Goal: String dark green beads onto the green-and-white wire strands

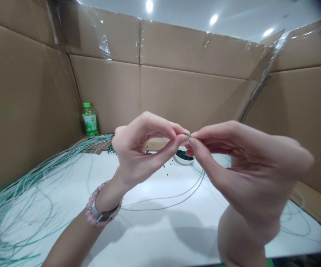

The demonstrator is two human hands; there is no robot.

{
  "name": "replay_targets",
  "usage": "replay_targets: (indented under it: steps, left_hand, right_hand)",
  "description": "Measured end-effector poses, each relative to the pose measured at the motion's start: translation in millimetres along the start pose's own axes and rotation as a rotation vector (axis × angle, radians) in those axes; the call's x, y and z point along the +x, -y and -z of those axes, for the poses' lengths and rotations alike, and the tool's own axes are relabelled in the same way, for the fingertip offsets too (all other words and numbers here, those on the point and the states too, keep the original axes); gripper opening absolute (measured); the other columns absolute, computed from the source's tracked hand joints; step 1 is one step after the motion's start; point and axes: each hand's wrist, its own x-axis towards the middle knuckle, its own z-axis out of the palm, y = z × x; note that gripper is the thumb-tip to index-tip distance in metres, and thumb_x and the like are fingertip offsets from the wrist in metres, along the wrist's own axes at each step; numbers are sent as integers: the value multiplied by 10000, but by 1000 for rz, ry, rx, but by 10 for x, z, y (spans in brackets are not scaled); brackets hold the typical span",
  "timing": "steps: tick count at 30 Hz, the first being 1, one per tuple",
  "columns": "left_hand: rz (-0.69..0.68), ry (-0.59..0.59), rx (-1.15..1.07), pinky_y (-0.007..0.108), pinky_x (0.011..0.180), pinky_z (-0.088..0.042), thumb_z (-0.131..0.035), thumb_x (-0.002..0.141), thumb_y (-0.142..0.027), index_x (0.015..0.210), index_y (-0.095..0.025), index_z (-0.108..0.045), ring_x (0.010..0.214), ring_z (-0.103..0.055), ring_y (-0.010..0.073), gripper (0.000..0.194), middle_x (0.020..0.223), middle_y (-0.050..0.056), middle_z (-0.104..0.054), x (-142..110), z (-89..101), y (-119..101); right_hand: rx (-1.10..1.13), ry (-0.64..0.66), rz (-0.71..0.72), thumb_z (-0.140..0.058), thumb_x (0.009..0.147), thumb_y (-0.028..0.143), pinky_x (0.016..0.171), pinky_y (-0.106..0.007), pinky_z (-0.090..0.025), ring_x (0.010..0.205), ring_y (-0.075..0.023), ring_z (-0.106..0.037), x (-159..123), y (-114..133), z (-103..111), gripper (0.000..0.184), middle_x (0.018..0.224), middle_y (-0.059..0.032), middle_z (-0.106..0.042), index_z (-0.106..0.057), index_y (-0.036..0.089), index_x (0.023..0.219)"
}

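My left hand [146,148] is closed in a pinch, thumb against forefinger, and its wrist carries a pink bead bracelet and a band. From the other side my right hand [241,170] pinches too, its fingertips meeting those of the left. Between them shows a small dark piece [187,135], mostly covered by the fingers. It is too small to tell its kind. Just below and behind the fingertips stands a white bowl [183,161] filled with small black pieces. Thin wires [160,209] curve across the white tabletop under the hands.
A large bundle of green and white wires [18,200] spreads along the left side. Small black bits [167,174] lie scattered near the bowl. A green-capped bottle [89,120] stands at the back left. Cardboard walls [196,92] enclose the white table [155,237]; more wires [296,218] lie right.
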Motion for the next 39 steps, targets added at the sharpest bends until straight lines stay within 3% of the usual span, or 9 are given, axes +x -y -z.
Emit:
replay_targets:
  steps: [9,15,21,25,29,35,39]
  left_hand:
    - [40,-48,-39,204,558,-603,-725,713,-60,770,-184,-562,665,-695,115,213,735,-31,-712,-25,-60,-18]
    - [23,-15,-23,202,541,-584,-716,726,-68,786,-177,-576,668,-695,118,187,739,-12,-710,-49,-37,8]
    - [-217,125,175,216,540,-564,-718,736,-105,819,-232,-622,610,-678,116,180,752,-25,-717,10,66,48]
    - [-287,169,265,209,547,-563,-682,756,-72,821,-216,-634,641,-691,129,165,739,-8,-715,47,122,47]
    - [-169,194,183,210,511,-556,-697,763,-136,856,-256,-632,646,-688,128,165,729,-34,-702,36,152,64]
    - [102,224,-4,229,612,-613,-724,731,-105,843,-198,-604,694,-693,127,189,746,-19,-697,67,167,49]
    - [139,217,-82,190,633,-619,-774,655,-74,832,-176,-607,695,-697,119,263,731,-26,-688,97,176,55]
  right_hand:
    - [-19,46,-45,-656,716,47,561,-184,-548,541,-71,-606,5,28,22,201,638,82,-651,-607,241,734]
    - [-118,65,-11,-662,718,68,521,-202,-498,533,-80,-600,13,17,45,181,592,76,-629,-588,232,693]
    - [-265,131,117,-642,772,99,496,-214,-430,545,-76,-574,6,-31,59,104,602,57,-601,-602,190,741]
    - [-226,143,97,-614,819,105,483,-211,-446,524,-81,-581,3,-65,63,123,618,50,-648,-624,216,769]
    - [-59,168,39,-653,788,96,515,-194,-515,571,-93,-648,23,-89,71,124,663,53,-700,-635,214,753]
    - [208,207,-107,-669,773,81,546,-206,-592,607,-124,-692,54,-152,46,166,714,43,-722,-635,229,841]
    - [332,196,-174,-679,782,122,602,-219,-615,634,-126,-703,40,-220,-6,123,722,42,-723,-649,224,844]
